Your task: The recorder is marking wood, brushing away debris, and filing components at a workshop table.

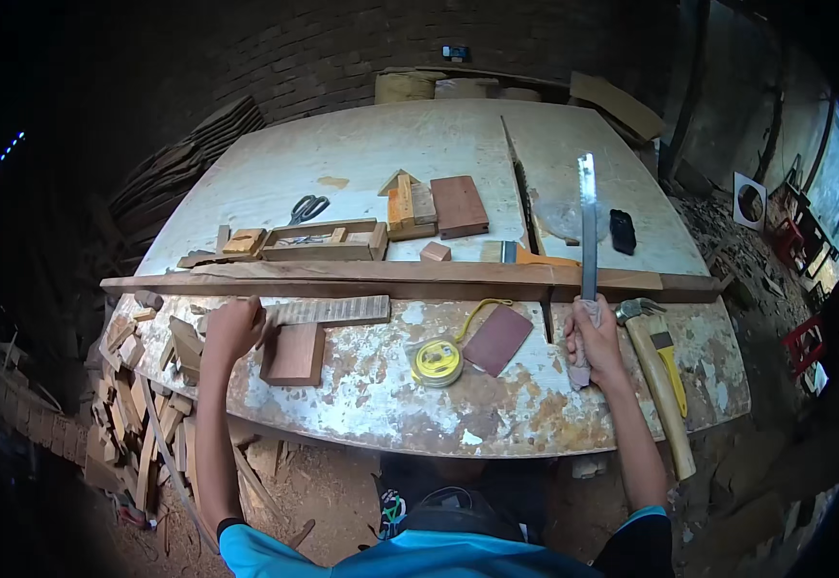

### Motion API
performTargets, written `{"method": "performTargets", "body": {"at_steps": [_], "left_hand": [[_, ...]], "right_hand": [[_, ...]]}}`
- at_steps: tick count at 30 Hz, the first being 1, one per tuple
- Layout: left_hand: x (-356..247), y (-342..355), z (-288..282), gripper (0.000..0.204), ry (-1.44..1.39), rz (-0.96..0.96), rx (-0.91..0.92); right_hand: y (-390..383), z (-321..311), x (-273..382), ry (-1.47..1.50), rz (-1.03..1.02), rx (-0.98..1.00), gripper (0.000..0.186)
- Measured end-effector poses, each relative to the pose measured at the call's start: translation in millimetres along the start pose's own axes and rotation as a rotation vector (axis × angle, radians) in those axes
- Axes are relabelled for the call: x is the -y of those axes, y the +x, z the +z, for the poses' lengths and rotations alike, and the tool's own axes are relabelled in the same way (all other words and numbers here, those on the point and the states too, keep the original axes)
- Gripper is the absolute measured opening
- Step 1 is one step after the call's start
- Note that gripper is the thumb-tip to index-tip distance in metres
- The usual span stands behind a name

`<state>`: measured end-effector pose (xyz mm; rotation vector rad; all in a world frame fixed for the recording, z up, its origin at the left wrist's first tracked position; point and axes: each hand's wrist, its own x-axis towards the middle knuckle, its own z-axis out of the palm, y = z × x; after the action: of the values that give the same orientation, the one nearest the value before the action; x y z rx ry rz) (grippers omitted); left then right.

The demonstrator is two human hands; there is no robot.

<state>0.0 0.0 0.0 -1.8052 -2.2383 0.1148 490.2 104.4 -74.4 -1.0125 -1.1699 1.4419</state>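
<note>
The right hand (595,342) is closed around the wrapped handle of a long metal blade (589,231), which points toward the far side over the right part of the table (371,419). The blade is narrow, straight and grey, shining near its far end; its handle covering looks pale and crumpled. The left hand (234,329) has curled fingers at the left end of a ridged wooden strip (342,310); whether it grips the strip I cannot tell. A wooden block (292,354) sits just near of that strip.

A long wooden beam (390,279) spans the table from left to right, with broad pale surface beyond it. Between the hands lie a yellow tape measure (436,363) and a maroon sheet (498,340). At right, the handle of a hammer (662,395) juts past the near edge.

Beyond the beam, an open wooden tray (377,241) contains small pieces, too small to identify.
</note>
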Motion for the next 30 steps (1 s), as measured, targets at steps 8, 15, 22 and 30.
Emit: {"method": "performTargets", "body": {"at_steps": [8, 15, 22, 30], "left_hand": [[-141, 54, -61, 0.024, -0.286, 0.65, -0.122], [-309, 120, -53, 0.066, -0.27, 0.874, -0.043], [-336, 130, -11, 0.086, -0.419, 0.772, 0.133], [-337, 119, -7, 0.072, -0.467, 0.741, -0.036]], "right_hand": [[-7, 10, 1, 0.058, -0.126, 0.078, 0.025], [-4, -1, -7, 0.029, -0.147, -0.059, 0.023], [0, 9, -11, -0.302, -0.261, -0.163, 0.053], [-8, 11, -3, -0.533, -0.229, -0.098, 0.053]]}}
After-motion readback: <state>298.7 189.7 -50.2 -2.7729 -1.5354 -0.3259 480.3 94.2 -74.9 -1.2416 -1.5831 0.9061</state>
